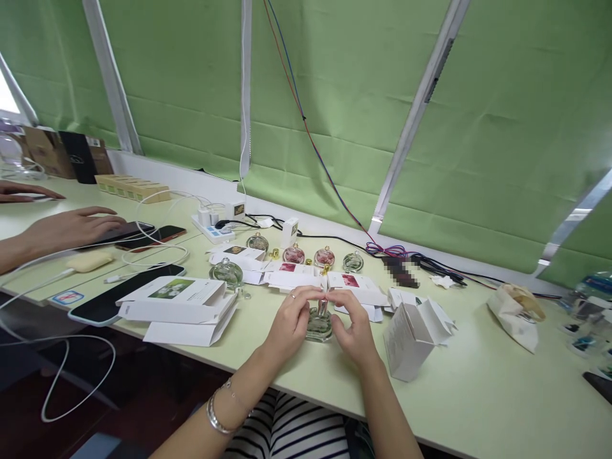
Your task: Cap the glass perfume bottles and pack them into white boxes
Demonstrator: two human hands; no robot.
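Observation:
A round, flat glass perfume bottle (319, 326) with green contents stands upright on the table in front of me. Its neck carries a shiny silver collar. My left hand (291, 319) curves round the bottle's left side, and my right hand (354, 325) does the same on the right. The fingertips of both meet at the top of the neck, with the thumbs low beside the glass. Whatever lies under the fingertips is hidden. An open white box (408, 341) stands right of my right hand. Flattened white cartons (182, 303) lie to the left.
Behind my hands stand a green bottle (226, 273), pink-filled bottles (293, 254) and small gold caps (275, 254). A power strip (213, 228) and cables run along the wall. At left, another person's hand (71, 229) rests by phones. A white bag (514, 315) lies right.

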